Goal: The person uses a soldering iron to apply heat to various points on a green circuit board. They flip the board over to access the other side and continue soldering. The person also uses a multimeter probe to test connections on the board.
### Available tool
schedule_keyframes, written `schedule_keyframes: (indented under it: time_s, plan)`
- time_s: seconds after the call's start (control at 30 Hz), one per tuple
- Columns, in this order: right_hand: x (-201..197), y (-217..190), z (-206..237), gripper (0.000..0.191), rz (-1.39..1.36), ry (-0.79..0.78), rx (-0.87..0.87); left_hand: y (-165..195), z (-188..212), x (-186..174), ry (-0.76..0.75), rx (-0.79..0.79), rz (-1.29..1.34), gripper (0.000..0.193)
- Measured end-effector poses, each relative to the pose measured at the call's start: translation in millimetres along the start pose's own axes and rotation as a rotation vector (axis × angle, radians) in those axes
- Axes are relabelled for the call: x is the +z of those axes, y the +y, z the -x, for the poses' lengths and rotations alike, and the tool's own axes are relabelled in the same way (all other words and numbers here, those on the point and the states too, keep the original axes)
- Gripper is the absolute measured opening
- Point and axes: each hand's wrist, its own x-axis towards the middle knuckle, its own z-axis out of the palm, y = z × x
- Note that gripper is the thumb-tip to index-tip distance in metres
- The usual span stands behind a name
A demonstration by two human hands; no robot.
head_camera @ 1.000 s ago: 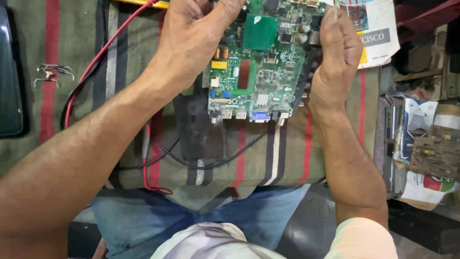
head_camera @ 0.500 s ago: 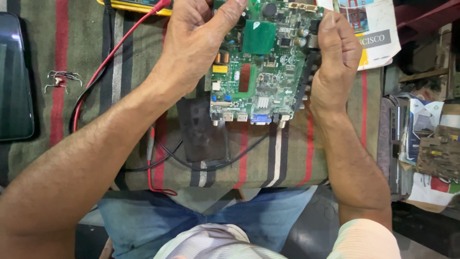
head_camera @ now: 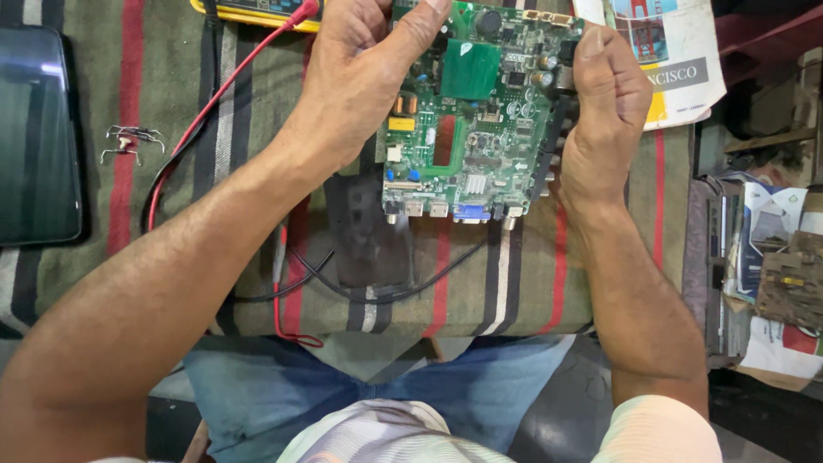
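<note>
Both hands hold the green rectangular circuit board point(head_camera: 476, 120) tilted above the striped green, red and grey cloth point(head_camera: 531, 274): the left hand point(head_camera: 360, 77) is clenched over its left edge, thumb on the top corner, and the right hand point(head_camera: 604, 111) pinches its right edge. A loosened pinch could drop the board connector-side down (its ports face the person). The red test lead point(head_camera: 214, 103) and black cable point(head_camera: 377, 296) lying just beside it could snag a corner.

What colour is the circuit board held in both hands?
Green, shown in the head view: the circuit board.
</note>
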Motion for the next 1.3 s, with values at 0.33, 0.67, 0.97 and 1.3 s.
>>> schedule_keyframes:
  time_s: [0.33,0.67,0.97,1.3]
  plan:
    - [3,-2,0,0.038,0.09,0.018,-0.028,11,-3,5,0.041,-0.053,0.037,0.027]
    - [4,1,-1,0.034,0.095,0.047,-0.001,5,-4,-1,0.08,-0.054,0.037,0.036]
    - [3,3,-1,0.035,0.087,0.049,0.004,3,-6,-3,0.079,-0.049,0.019,0.037]
    - [9,-4,-1,0.025,-0.035,0.008,0.033,5,-5,-3,0.062,-0.04,0.043,0.036]
